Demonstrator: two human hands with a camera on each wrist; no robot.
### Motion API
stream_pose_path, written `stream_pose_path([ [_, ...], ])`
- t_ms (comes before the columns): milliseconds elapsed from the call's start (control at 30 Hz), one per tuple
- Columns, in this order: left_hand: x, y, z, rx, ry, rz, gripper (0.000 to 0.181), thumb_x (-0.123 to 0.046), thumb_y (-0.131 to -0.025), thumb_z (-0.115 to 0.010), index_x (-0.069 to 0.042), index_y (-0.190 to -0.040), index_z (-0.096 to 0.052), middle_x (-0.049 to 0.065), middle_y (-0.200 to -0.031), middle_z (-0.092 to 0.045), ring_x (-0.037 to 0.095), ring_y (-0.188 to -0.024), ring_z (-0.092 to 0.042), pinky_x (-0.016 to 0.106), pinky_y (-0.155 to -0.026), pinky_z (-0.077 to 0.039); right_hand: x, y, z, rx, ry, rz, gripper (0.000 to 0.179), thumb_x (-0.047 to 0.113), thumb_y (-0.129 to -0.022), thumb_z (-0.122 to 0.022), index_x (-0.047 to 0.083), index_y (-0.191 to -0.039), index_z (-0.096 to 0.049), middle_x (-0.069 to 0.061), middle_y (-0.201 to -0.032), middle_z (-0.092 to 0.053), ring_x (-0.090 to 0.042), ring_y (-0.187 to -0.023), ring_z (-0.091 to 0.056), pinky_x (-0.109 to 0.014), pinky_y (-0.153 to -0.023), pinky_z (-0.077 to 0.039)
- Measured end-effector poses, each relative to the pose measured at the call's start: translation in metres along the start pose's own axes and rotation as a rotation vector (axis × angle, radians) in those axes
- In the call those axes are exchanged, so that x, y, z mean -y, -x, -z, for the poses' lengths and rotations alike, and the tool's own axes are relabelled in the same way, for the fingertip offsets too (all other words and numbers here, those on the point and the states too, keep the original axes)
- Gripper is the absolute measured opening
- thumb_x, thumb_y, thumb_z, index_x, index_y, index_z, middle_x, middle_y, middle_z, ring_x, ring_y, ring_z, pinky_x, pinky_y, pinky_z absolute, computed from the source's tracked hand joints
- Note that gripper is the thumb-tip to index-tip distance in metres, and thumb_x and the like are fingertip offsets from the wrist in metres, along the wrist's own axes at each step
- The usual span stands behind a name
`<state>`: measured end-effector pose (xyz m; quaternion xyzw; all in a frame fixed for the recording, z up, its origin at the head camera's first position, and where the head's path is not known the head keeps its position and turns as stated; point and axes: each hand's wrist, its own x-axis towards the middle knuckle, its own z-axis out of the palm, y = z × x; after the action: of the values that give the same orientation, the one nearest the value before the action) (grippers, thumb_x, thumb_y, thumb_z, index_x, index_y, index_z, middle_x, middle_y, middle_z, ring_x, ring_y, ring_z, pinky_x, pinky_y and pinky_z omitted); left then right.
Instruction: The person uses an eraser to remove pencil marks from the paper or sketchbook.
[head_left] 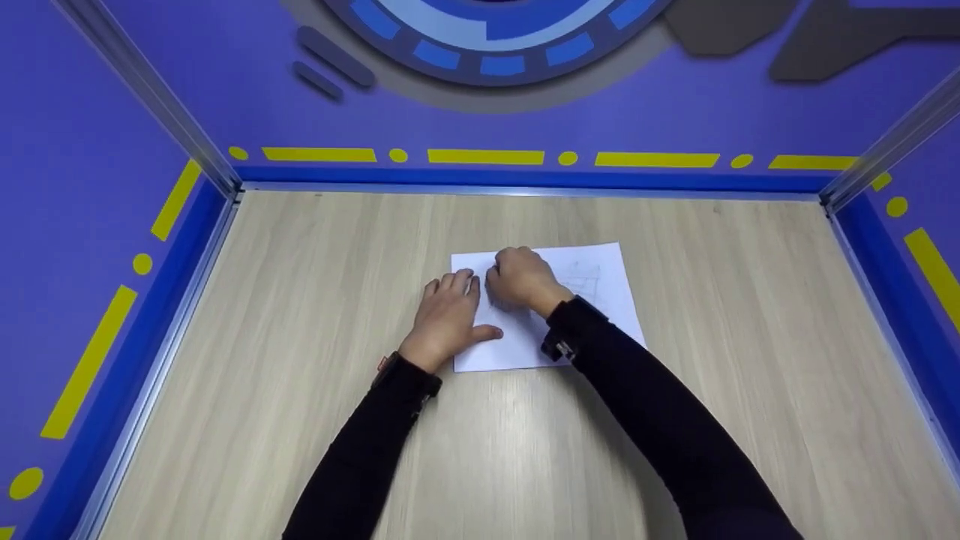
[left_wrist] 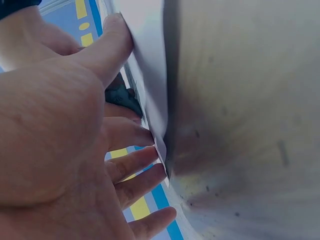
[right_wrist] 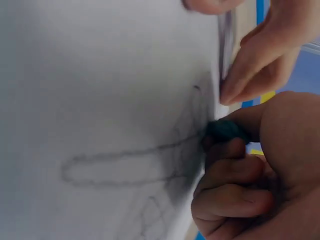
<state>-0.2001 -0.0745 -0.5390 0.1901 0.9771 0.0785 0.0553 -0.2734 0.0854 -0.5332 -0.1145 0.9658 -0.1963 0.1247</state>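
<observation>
Sheet: your white paper [head_left: 517,346] lies on the wood tabletop [head_left: 300,337], about mid-table L-to-R, both hands at it.
R hand: yours [head_left: 523,277] is over the sheet's upper L part, fingers curled, pinching a small dark-teal piece [right_wrist: 227,132]; type unclear, poss. an eraser or a stub of smth.
Contact: per R-wrist view, the piece looks to be touching the paper, right where the drawn lines end.
L hand: yours [head_left: 446,319] isn't gripping anything; fingers spread at the L edge, thumb out over the paper, prob. steadying it.
Marks present: you've a long round-ended outline [right_wrist: 120,154] w/ finer curved strokes near the teal piece, plus faint linework [head_left: 585,281] on the sheet's R side.
Done: drawing's partly there, I'd say; can't tell if you're adding lines or rubbing them out.
Left: work seems mid-way, as the piece is at the lines & your R hand hides part of them; bare paper remains at the near side.
</observation>
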Motion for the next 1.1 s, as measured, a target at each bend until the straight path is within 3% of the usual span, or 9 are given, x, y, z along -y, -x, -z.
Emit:
stream_pose_path([
  [300,-0.002,0.0,0.002,0.018,-0.045,0.008,0.102,-0.069,-0.078,-0.068,-0.001,-0.149,-0.043,0.012,-0.153,-0.039,0.031,-0.139,-0.038,0.051,-0.112,-0.033,-0.039,0.006,0.015,-0.02,-0.081,-0.013,0.029,0.025,-0.091,-0.056,0.012,-0.065,-0.055,-0.005,-0.069,-0.054,-0.025,-0.068,-0.051,-0.036,-0.06,-0.041],
  [567,-0.001,0.0,0.001,0.054,-0.031,0.027,0.103,-0.07,-0.079,-0.067,-0.001,-0.151,-0.04,0.012,-0.155,-0.036,0.031,-0.141,-0.034,0.05,-0.113,-0.032,-0.097,0.024,0.034,-0.072,-0.115,-0.051,0.025,0.024,-0.089,-0.058,0.01,-0.068,-0.057,-0.004,-0.07,-0.054,-0.025,-0.069,-0.051,-0.033,-0.058,-0.038],
  [767,-0.001,-0.001,-0.001,0.061,-0.036,0.038,0.104,-0.071,-0.079,-0.066,-0.002,-0.152,-0.037,0.012,-0.157,-0.034,0.031,-0.143,-0.033,0.05,-0.113,-0.032,-0.135,0.039,0.051,-0.065,-0.123,-0.146,0.028,0.026,-0.091,-0.06,0.01,-0.068,-0.055,-0.003,-0.067,-0.049,-0.025,-0.067,-0.049,-0.032,-0.056,-0.034],
  [933,-0.001,0.0,0.0,0.055,-0.022,0.03,0.104,-0.069,-0.08,-0.067,-0.001,-0.152,-0.038,0.013,-0.157,-0.034,0.032,-0.143,-0.033,0.051,-0.114,-0.032,-0.15,0.046,0.059,-0.016,-0.151,-0.233,0.03,0.027,-0.092,-0.057,0.012,-0.068,-0.049,-0.001,-0.064,-0.041,-0.021,-0.059,-0.045,-0.031,-0.049,-0.032],
  [1100,-0.003,0.0,0.002,0.059,0.005,0.025,0.103,-0.067,-0.08,-0.069,0.001,-0.151,-0.037,0.014,-0.158,-0.033,0.033,-0.146,-0.031,0.054,-0.12,-0.026,-0.148,0.048,0.063,0.003,-0.117,-0.256,0.03,0.027,-0.093,-0.057,0.009,-0.069,-0.052,-0.002,-0.064,-0.042,-0.021,-0.059,-0.045,-0.031,-0.05,-0.031],
])
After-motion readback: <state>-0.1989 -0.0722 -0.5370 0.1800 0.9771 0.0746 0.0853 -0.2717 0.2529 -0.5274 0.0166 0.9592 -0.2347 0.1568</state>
